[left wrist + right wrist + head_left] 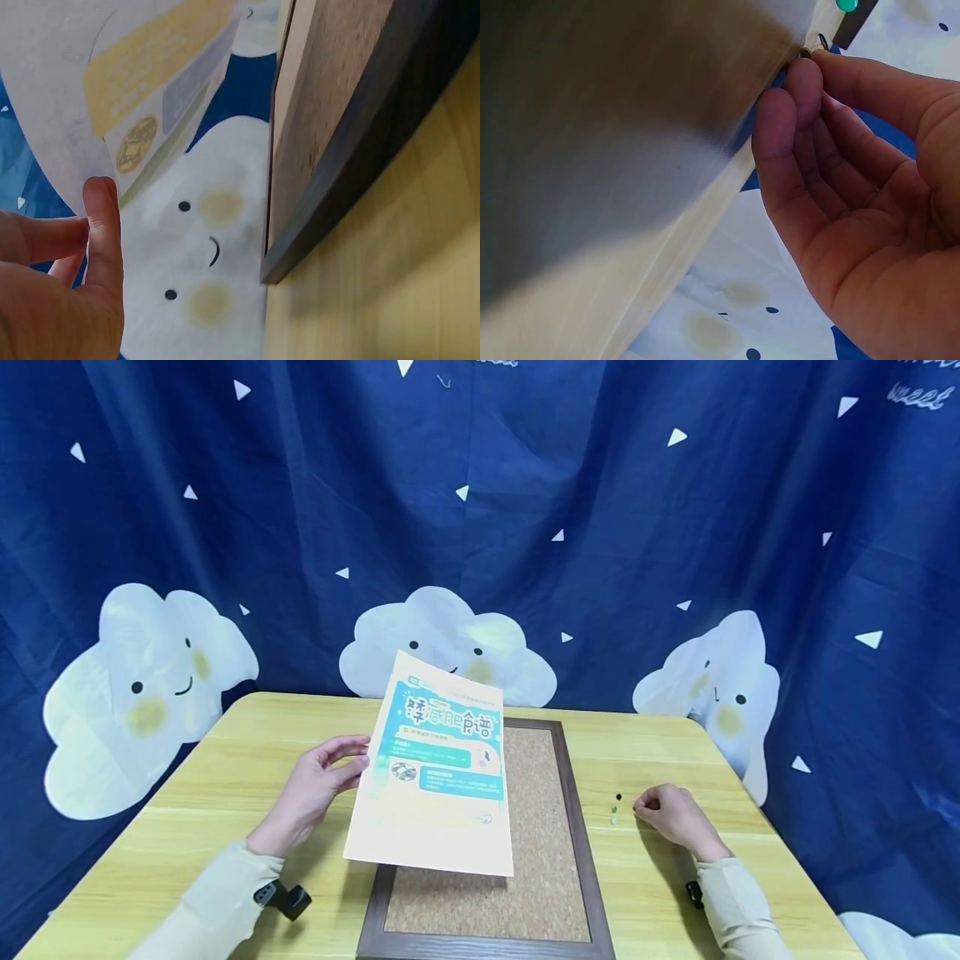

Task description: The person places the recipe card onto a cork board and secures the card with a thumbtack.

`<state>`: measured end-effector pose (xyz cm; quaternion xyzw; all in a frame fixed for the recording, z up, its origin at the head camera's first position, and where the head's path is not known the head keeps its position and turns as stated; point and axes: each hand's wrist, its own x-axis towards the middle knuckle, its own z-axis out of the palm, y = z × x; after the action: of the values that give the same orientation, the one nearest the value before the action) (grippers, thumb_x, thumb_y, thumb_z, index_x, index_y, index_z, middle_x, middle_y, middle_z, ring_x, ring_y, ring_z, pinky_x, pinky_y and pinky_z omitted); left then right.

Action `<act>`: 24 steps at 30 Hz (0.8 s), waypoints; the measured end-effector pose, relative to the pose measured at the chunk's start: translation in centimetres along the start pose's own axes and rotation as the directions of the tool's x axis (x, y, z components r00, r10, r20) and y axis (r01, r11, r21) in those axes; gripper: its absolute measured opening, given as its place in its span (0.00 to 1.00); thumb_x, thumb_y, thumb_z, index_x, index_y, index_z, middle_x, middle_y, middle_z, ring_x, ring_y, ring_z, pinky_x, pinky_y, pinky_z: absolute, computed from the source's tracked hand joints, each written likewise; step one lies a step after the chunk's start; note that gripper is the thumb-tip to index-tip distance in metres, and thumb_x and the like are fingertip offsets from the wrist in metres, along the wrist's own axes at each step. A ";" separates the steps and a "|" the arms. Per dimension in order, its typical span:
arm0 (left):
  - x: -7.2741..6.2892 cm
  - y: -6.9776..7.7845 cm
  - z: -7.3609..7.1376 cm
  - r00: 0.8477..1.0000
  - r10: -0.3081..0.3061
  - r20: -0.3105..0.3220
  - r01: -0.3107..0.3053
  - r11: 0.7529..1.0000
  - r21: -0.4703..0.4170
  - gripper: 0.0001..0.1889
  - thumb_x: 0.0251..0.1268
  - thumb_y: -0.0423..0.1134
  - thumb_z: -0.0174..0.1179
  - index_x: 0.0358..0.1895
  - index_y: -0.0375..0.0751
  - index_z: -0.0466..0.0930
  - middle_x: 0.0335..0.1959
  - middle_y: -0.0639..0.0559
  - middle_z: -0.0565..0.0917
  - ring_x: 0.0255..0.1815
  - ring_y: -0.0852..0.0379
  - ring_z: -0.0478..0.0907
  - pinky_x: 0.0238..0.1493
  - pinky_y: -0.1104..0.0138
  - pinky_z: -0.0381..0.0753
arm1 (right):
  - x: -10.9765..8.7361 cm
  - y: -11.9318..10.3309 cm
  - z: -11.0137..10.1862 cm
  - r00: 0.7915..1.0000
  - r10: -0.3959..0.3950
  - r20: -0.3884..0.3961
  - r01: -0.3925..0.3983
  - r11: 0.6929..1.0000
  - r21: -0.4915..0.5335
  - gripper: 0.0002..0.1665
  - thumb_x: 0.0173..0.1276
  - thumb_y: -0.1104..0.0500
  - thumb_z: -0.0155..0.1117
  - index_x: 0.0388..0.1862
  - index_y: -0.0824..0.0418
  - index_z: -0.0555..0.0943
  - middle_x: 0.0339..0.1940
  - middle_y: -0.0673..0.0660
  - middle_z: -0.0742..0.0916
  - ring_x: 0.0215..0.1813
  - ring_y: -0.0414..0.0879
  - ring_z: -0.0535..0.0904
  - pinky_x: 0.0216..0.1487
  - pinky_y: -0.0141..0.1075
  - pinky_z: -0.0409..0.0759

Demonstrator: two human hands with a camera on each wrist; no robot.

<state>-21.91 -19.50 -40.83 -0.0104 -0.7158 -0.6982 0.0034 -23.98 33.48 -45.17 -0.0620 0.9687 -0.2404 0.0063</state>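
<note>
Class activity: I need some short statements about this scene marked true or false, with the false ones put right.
1. The left hand holds the printed sheet by one edge. True.
2. The printed sheet lies flat on the wood-look table. False: it is held up at a tilt, hiding part of the corkboard in the head view.
3. The corkboard has a dark frame. True.
4. The right hand rests on the corkboard. False: it is to the right of it, over the table.
5. In the head view, a black item and a green item are between the frame and the right hand. True.
6. The curtain is plain red. False: it is blue, with white clouds.
</note>
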 end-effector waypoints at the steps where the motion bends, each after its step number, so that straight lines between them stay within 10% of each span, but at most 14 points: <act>1: 0.1 -0.1 0.3 1.000 -0.002 0.006 0.003 1.000 -0.009 0.24 0.73 0.30 0.60 0.68 0.25 0.70 0.48 0.56 0.83 0.44 0.66 0.83 0.47 0.71 0.85 | 0.0 0.0 0.0 1.000 0.000 0.001 0.000 1.000 0.000 0.04 0.68 0.65 0.68 0.34 0.64 0.87 0.28 0.49 0.86 0.30 0.42 0.75 0.33 0.34 0.73; 24: 1.1 -3.7 7.2 0.986 -0.128 0.105 0.133 0.990 -0.048 0.16 0.71 0.24 0.58 0.60 0.25 0.75 0.50 0.41 0.81 0.41 0.59 0.82 0.41 0.70 0.86 | 0.1 0.4 0.0 0.999 -0.029 -0.020 0.029 0.999 -0.017 0.03 0.66 0.64 0.70 0.31 0.62 0.87 0.29 0.49 0.87 0.33 0.42 0.77 0.37 0.37 0.76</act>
<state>-23.02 -12.39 -44.73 0.0009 -0.6949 -0.7147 -0.0789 -24.17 33.83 -45.31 -0.0738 0.9697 -0.2329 -0.0074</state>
